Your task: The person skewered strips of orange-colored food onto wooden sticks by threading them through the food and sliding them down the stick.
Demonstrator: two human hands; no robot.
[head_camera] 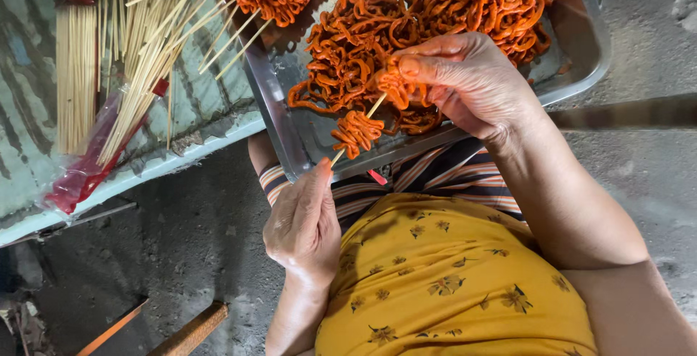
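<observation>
Over a rough grey concrete floor (196,232), left hand (303,225) pinches a bamboo skewer (356,132); right hand (465,80) grips orange strips (396,83) above a metal tray (581,43) on the lap

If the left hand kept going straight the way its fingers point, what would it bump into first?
The left hand points up toward the metal tray. It would probably meet the orange strips threaded on the skewer first, though the tray's rim looks about as near, and depth is hard to judge.
</observation>
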